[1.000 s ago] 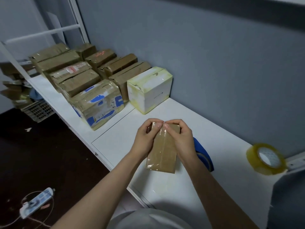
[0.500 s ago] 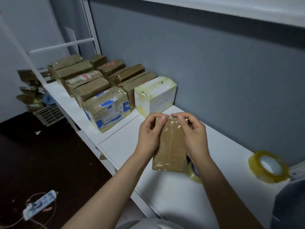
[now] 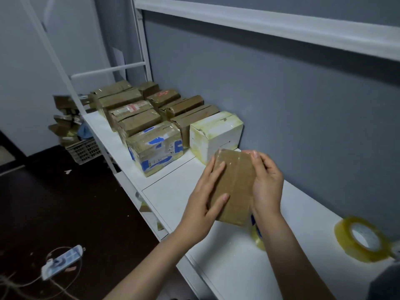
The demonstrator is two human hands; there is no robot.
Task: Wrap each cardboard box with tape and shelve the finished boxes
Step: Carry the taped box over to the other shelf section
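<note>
I hold a small brown cardboard box (image 3: 236,187), glossy with clear tape, above the white shelf (image 3: 173,191). My left hand (image 3: 205,200) lies along the box's left side, fingers on its top face and thumb across the near part. My right hand (image 3: 267,182) grips its right edge with curled fingers. A roll of clear tape (image 3: 363,239) stands on the shelf at the far right. A second tape roll (image 3: 257,237) peeks out from under my right wrist, mostly hidden.
Several taped boxes (image 3: 138,118) fill the shelf's left part, ending with a blue-marked box (image 3: 155,146) and a white-and-yellow box (image 3: 216,135) just beyond my hands. A basket (image 3: 83,150) with cardboard scraps and a power strip (image 3: 62,262) lie on the dark floor. An upper shelf (image 3: 281,24) runs overhead.
Both hands have carried the box up and away, towards the white-and-yellow box. My fingers have slid from the box's far end to its sides. The view has tilted upward.
</note>
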